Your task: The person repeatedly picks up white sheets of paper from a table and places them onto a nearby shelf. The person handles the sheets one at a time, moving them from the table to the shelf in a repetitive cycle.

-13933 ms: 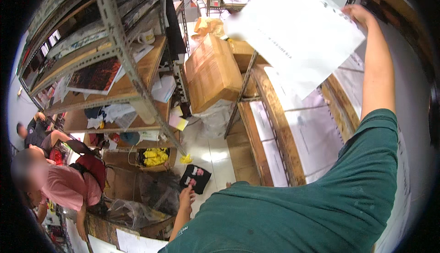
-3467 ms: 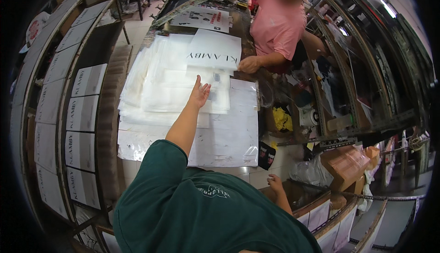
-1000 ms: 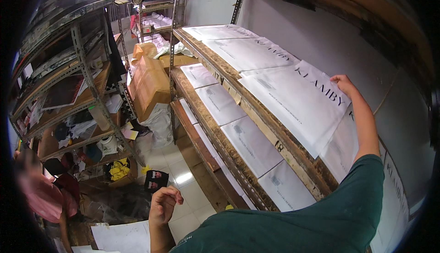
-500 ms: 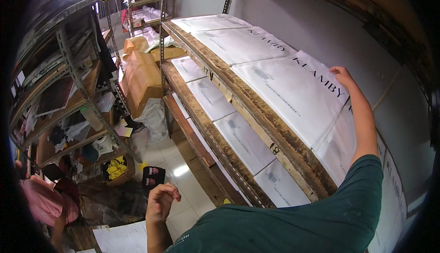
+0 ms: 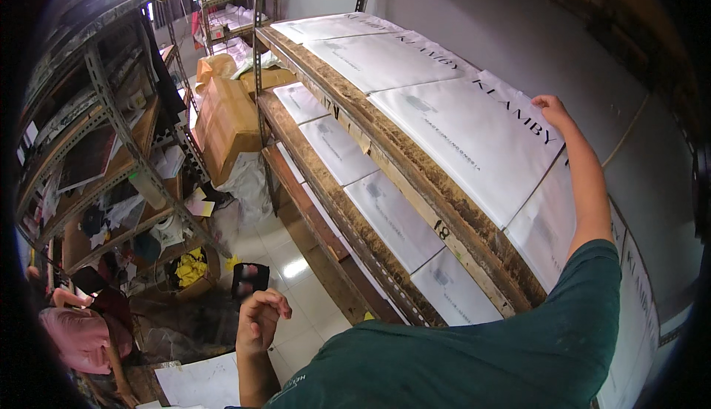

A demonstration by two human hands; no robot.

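White flat printed sheets [image 5: 437, 139], with black lettering along the far edge and smaller print on the near side, lie side by side on the upper wooden shelf [image 5: 415, 161]. My right arm reaches over the shelf, and my right hand [image 5: 549, 111] has its fingers closed on the far edge of the large sheet, by its lettering. That far edge looks slightly wavy. My left hand [image 5: 261, 319] is raised in front of my body at the lower left, fingers loosely curled, thumb apart, holding nothing.
Lower shelves [image 5: 400, 216] hold more white sheets. A metal rack [image 5: 111, 105] with mixed items stands on the left. Beyond are a brown taped carton [image 5: 226, 124] and a box of yellow pieces [image 5: 191, 270]. A co-worker in pink [image 5: 85, 339] is at lower left.
My view has shifted slightly, so the shelf sits a little higher and further left. My right hand stays at the sheet's far edge. The co-worker's arm has moved.
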